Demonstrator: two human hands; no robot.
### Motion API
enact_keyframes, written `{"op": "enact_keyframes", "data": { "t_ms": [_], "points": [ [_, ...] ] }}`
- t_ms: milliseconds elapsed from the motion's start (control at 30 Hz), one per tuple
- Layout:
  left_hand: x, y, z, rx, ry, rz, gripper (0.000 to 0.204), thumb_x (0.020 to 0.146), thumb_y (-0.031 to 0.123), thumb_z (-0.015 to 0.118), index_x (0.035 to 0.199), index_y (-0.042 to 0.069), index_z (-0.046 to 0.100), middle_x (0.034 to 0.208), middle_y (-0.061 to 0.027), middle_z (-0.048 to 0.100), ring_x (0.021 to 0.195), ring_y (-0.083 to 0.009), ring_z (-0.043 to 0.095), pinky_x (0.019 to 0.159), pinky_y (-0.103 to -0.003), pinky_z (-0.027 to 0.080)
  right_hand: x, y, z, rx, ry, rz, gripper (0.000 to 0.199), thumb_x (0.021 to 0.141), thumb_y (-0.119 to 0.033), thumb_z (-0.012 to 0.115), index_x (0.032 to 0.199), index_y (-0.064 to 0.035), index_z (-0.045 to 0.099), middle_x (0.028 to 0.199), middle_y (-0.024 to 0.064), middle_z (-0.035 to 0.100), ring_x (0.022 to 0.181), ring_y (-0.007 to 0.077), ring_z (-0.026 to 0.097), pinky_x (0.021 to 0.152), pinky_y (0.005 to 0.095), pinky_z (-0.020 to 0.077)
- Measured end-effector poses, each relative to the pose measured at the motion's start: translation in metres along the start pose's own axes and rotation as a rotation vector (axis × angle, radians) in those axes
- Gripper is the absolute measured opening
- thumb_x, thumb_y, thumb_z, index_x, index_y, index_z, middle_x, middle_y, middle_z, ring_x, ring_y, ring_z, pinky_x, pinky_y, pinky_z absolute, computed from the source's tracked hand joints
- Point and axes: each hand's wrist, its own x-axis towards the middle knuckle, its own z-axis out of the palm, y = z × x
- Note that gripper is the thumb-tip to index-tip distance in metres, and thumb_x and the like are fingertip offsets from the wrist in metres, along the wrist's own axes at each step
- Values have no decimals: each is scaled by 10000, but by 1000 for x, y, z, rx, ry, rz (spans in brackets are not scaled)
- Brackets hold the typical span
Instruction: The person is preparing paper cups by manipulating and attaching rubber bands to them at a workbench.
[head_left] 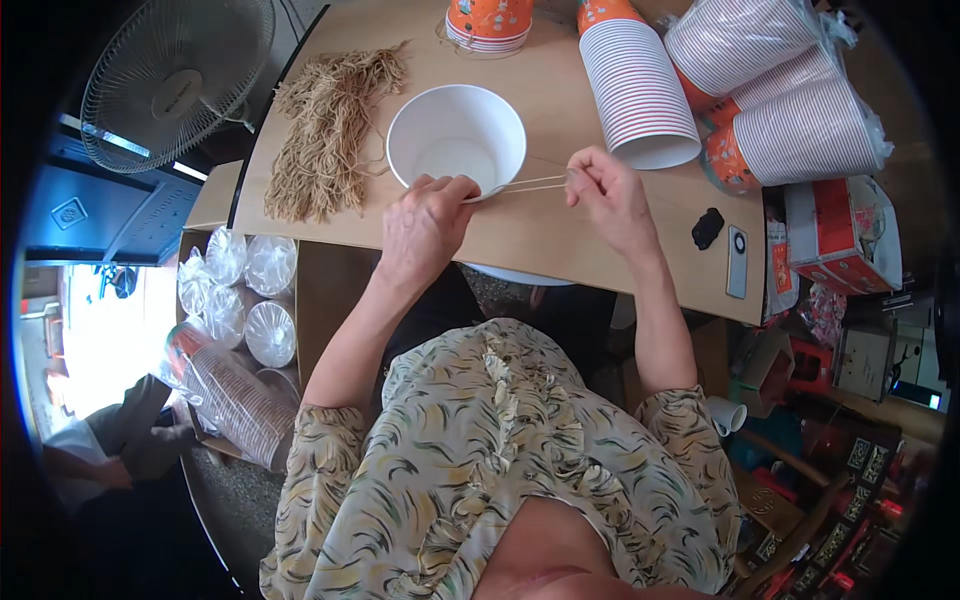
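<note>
A white paper bucket (455, 130) is tilted on the table with its mouth toward me, showing its white inside. My left hand (432, 222) is closed on the near rim, where a thin tan string meets the bucket. From that rim the string (535, 184) stretches in strands to my right hand (610, 200), whose fingers are pinched on it, apart from the bucket. To the left lies a bundle of tan strings (325, 135). Farther off stands an orange-patterned bucket (489, 22) with string around its rim. The bucket's outside is mostly hidden.
A long stack of nested buckets (637, 85) lies right of my work, beside plastic-wrapped stacks (800, 140). A small black object (707, 229) and a silver remote-like device (737, 262) lie near the table's right edge. A fan (180, 90) stands left; below, a carton holds wrapped stacks (235, 395).
</note>
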Motion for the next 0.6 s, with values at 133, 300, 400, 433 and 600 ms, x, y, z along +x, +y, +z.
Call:
{"op": "enact_keyframes", "data": {
  "t_ms": [133,300,400,433,600],
  "points": [
    [-1,-2,-6,-15,-13,-8,114,834,144,718,939,111,687,851,-42,716,831,-282,669,680,-416,557,-1,-10,-15,36,-8,-29,107,1021,-82,573,961,7,576,771,-15,580,727,54,555,663,227,465],
    [6,-8,-11,-53,-1,46,130,900,184,713,991,91,717,854,-107,724,838,-274,692,684,-396,560,-7,-28,-16,82,-43,-93,103,1013,-88,604,968,4,596,800,-34,563,742,36,526,661,211,445],
    [19,15,-24,-398,-54,-51,197,952,173,682,1112,66,723,948,-138,736,926,-227,706,700,-345,590,-13,-32,-15,20,-73,-83,96,1007,-89,622,968,-3,605,808,-44,545,735,24,496,655,199,425],
    [28,23,-28,-510,-187,-107,247,994,210,636,1163,44,706,990,-136,732,950,-209,702,711,-325,597,-14,-35,-13,-26,-74,-108,93,1005,-89,626,969,-5,608,809,-44,542,729,21,486,650,197,419],
    [64,33,-6,-995,-566,-89,432,1091,352,459,1196,-18,655,1039,-72,741,944,-123,693,677,-279,561,-19,-47,-6,-66,-65,-191,97,1002,-91,634,973,-2,611,812,-44,550,693,21,467,625,199,409]
  ]
}}
